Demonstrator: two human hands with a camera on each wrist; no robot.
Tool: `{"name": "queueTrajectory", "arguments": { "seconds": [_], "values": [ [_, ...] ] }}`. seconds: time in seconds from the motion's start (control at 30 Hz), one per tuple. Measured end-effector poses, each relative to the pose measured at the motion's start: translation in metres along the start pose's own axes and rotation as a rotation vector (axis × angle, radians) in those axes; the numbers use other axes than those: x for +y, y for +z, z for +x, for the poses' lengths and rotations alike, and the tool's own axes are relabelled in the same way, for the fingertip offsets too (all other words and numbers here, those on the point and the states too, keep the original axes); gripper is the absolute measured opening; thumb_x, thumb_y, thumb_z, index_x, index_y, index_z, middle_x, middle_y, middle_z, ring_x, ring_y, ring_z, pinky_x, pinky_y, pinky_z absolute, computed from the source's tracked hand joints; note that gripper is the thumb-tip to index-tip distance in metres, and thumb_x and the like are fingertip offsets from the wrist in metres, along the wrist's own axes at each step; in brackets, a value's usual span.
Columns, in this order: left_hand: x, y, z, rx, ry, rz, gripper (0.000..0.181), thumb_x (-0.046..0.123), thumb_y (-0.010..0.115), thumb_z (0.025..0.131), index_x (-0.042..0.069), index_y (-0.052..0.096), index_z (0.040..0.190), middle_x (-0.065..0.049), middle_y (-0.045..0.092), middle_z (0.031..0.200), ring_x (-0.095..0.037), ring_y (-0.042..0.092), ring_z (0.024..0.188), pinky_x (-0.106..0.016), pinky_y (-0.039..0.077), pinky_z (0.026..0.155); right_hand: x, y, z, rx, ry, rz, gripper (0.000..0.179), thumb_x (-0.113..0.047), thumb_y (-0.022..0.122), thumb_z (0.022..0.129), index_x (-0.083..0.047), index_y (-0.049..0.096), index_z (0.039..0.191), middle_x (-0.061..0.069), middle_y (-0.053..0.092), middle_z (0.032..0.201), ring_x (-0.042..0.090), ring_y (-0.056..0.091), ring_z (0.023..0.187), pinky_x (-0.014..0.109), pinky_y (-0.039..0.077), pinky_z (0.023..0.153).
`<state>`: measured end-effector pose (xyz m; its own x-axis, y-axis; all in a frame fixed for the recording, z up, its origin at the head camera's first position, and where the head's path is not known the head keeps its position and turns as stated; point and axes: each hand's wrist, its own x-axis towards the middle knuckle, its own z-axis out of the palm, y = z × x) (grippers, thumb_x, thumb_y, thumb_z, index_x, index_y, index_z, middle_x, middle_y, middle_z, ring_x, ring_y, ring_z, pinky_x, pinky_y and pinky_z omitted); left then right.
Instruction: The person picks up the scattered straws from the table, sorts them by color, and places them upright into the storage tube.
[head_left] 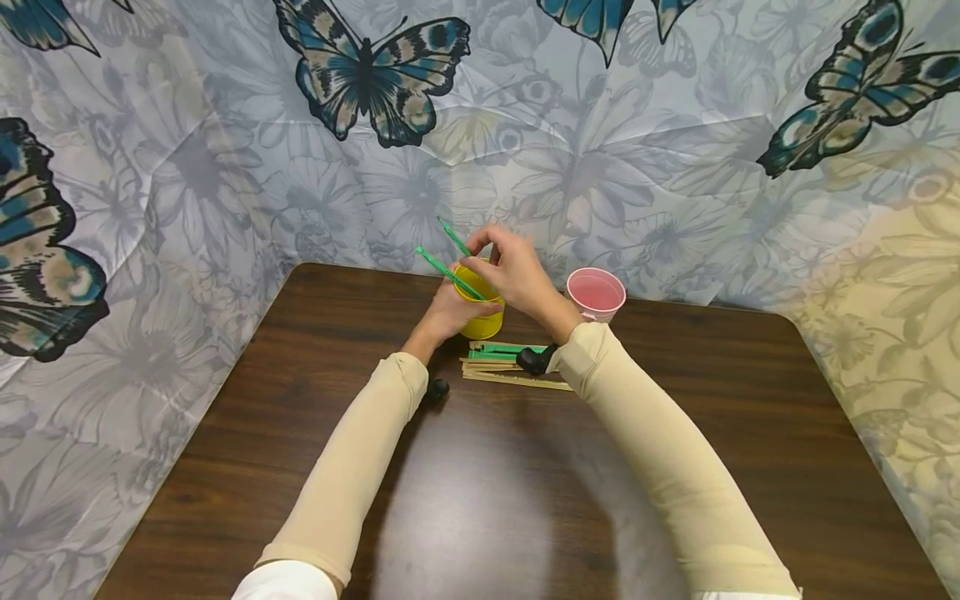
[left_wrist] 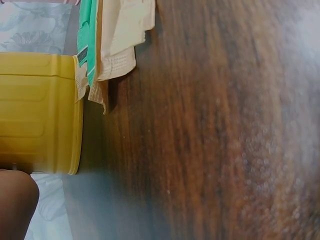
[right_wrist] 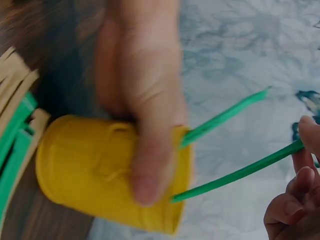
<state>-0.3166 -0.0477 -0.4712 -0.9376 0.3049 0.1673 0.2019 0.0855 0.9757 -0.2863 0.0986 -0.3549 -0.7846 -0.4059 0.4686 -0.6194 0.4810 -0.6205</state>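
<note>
Progress check: loading of the yellow cup (head_left: pixel 482 327) is looking partly done, at an early stage in my judgement. The cup is standing or being held near the far edge of the counter (head_left: pixel 772 408); whether its base is touching is something I cannot tell.

Done: 1 green stick (right_wrist: pixel 225 117) is leaning in the cup, its upper end projecting past the rim.

Under way: a 2nd green stick (right_wrist: pixel 237 175) is being pinched near its upper end by the fingers of the right hand (head_left: pixel 517 265), its lower end reaching the cup's mouth (depth inside is not showing). The left hand (head_left: pixel 450 315) is steadying the cup, fingers curled round the wall, thumb lying along the near side.

Left: more green strips (head_left: pixel 487 354) are lying on the counter beside the cup's base, mixed with tan paper-like strips (left_wrist: pixel 132 27); the exact count is being blocked by the right wrist's black device (head_left: pixel 534 361). The pink cup (head_left: pixel 596 290) is standing to the right, untouched by either hand, with no strip showing above its rim.
</note>
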Motion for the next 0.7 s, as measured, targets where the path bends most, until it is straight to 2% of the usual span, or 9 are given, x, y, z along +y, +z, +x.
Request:
{"name": "queueTrajectory", "arguments": {
  "seconds": [0.13, 0.23, 0.33, 0.53, 0.67, 0.7],
  "values": [
    [0.001, 0.001, 0.0, -0.018, 0.006, -0.052, 0.07, 0.013, 0.084, 0.083, 0.02, 0.047, 0.141, -0.006, 0.062, 0.128, -0.026, 0.06, 0.117, -0.034, 0.051, 0.102, 0.01, 0.007, -0.006, -0.07, 0.063, -0.036, 0.012, -0.013, 0.071, 0.096, -0.008, 0.066, 0.106, 0.008, 0.071, 0.103, 0.026, 0.055, 0.069, 0.029, 0.045, 0.063],
    [0.006, 0.0, 0.0, -0.033, 0.006, -0.114, 0.068, 0.006, 0.081, 0.083, 0.012, 0.048, 0.141, -0.005, 0.061, 0.125, -0.02, 0.057, 0.114, -0.034, 0.05, 0.103, 0.014, 0.01, -0.009, -0.105, 0.112, -0.059, 0.012, -0.012, 0.07, 0.097, -0.008, 0.066, 0.107, 0.009, 0.072, 0.106, 0.023, 0.056, 0.07, 0.029, 0.046, 0.064],
    [0.01, 0.0, -0.001, -0.034, 0.017, -0.17, 0.068, -0.002, 0.079, 0.082, 0.005, 0.046, 0.142, -0.009, 0.06, 0.128, -0.019, 0.055, 0.115, -0.037, 0.048, 0.107, 0.017, 0.011, -0.011, -0.113, 0.133, -0.076, 0.013, -0.013, 0.071, 0.096, -0.007, 0.066, 0.107, 0.009, 0.073, 0.107, 0.018, 0.056, 0.07, 0.028, 0.047, 0.065],
    [0.001, 0.001, -0.001, -0.016, -0.012, -0.11, 0.073, 0.006, 0.079, 0.086, 0.017, 0.041, 0.147, -0.01, 0.053, 0.142, -0.021, 0.053, 0.125, -0.038, 0.046, 0.112, 0.019, 0.009, -0.015, -0.148, 0.166, -0.084, 0.014, -0.015, 0.071, 0.096, -0.008, 0.065, 0.106, 0.009, 0.073, 0.108, 0.019, 0.055, 0.071, 0.028, 0.047, 0.065],
    [-0.002, 0.001, -0.001, 0.004, -0.033, -0.027, 0.076, 0.018, 0.084, 0.085, 0.026, 0.041, 0.147, -0.003, 0.055, 0.142, -0.02, 0.054, 0.127, -0.038, 0.046, 0.112, 0.021, 0.006, -0.018, -0.146, 0.181, -0.096, 0.019, -0.019, 0.074, 0.095, -0.009, 0.066, 0.109, 0.008, 0.073, 0.108, 0.019, 0.056, 0.072, 0.029, 0.048, 0.067],
    [-0.002, 0.001, -0.001, 0.006, -0.026, -0.016, 0.074, 0.019, 0.084, 0.084, 0.026, 0.043, 0.145, -0.004, 0.057, 0.14, -0.021, 0.056, 0.126, -0.039, 0.047, 0.11, 0.021, 0.005, -0.019, -0.145, 0.183, -0.098, 0.021, -0.02, 0.074, 0.094, -0.008, 0.067, 0.11, 0.008, 0.073, 0.108, 0.019, 0.056, 0.073, 0.029, 0.048, 0.068]
  ]
}}
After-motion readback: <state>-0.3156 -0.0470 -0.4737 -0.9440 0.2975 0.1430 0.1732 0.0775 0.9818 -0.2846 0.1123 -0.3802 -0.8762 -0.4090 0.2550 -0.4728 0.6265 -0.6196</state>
